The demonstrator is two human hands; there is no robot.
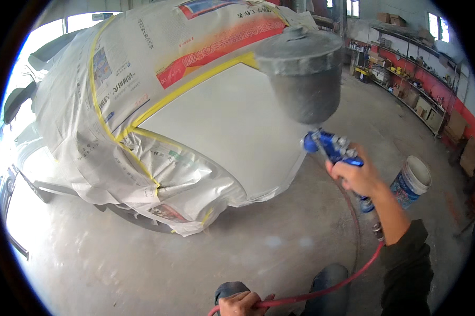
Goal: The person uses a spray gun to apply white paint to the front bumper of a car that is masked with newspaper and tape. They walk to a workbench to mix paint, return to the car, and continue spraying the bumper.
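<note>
My right hand [360, 176] grips a blue spray gun [327, 146] with a grey paint cup [301, 84] on top, held in front of a pale panel [206, 126]. The panel is bordered by yellow tape [179, 90] and newspaper masking [111, 168] on a vehicle. At the bottom edge, my left hand [244, 304] is curled around the red hose [343, 284] that leads to the gun. Part of the panel is hidden behind the cup.
A white bucket [414, 174] stands on the grey floor [279, 237] at the right. Shelving [406, 73] with boxes and cans runs along the far right wall. My knees show at the lower edge. Parts of another car [10, 184] show at the far left.
</note>
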